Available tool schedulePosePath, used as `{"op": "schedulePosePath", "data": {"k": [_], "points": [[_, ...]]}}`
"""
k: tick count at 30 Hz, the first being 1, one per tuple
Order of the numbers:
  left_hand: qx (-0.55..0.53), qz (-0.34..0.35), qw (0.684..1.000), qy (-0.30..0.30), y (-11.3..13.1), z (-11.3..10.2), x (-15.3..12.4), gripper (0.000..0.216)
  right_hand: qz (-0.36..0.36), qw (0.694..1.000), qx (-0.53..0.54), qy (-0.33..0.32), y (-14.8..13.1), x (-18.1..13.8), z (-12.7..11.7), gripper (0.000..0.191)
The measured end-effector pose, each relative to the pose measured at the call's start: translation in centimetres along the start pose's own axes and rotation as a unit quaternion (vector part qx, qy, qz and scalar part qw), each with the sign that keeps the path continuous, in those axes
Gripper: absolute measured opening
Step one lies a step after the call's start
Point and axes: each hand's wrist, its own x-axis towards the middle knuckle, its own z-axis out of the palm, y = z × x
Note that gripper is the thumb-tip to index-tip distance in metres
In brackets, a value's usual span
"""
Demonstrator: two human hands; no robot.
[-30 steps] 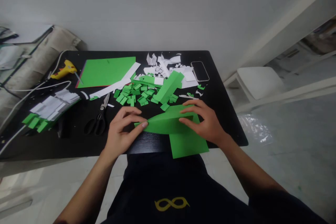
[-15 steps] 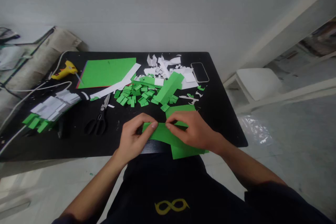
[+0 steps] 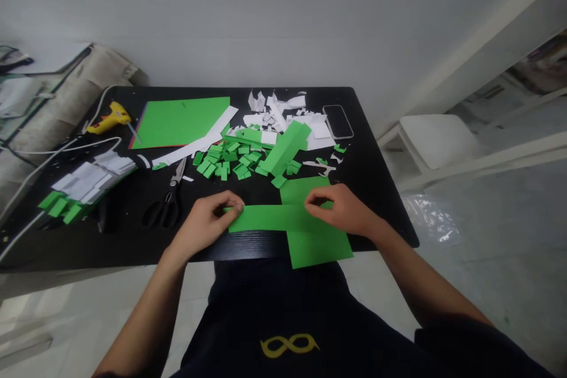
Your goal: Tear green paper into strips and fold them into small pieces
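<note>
A folded green paper strip (image 3: 274,218) lies flat across the near edge of the black table (image 3: 381,189). My left hand (image 3: 208,221) pinches its left end and my right hand (image 3: 343,208) pinches its right end. Under the strip lies a larger green sheet (image 3: 316,236) that hangs over the table's front edge. Both hands have their fingers curled onto the strip.
Black scissors (image 3: 168,201) lie left of my left hand. Behind the hands is a heap of green and white paper scraps (image 3: 261,147), a big green sheet (image 3: 181,121), a phone (image 3: 337,120), a yellow glue gun (image 3: 108,117) with its cable, and stacked cut pieces (image 3: 84,184) at far left.
My hands met at the middle of the strip, then slid apart to its two ends. The strip, raised and angled before, now lies flat and level along the table edge.
</note>
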Motion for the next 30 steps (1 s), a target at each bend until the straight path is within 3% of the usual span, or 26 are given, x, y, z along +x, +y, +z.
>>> {"op": "schedulePosePath", "data": {"k": [5,11,15,21,30], "points": [[0.125,0.051,0.986,-0.101,1.1,1.7,0.9,0.019,0.01,1.0,-0.002,-0.013,0.7,0.4,1.2,0.014],[0.294,0.082,0.946,-0.104,2.5,2.6,1.8,0.02,0.011,1.0,-0.009,-0.022,1.1,0.3,1.9,0.013],[0.234,0.138,0.956,-0.11,3.8,4.2,1.9,0.021,-0.004,1.0,-0.009,-0.021,1.2,0.4,2.5,0.011],[0.149,0.134,0.972,-0.122,4.1,6.5,1.9,0.01,-0.013,1.0,0.006,-0.01,1.5,0.3,3.4,0.012],[0.084,0.134,0.974,-0.162,2.9,2.9,1.9,0.012,-0.006,1.0,0.001,0.002,1.9,0.0,2.4,0.013]]}}
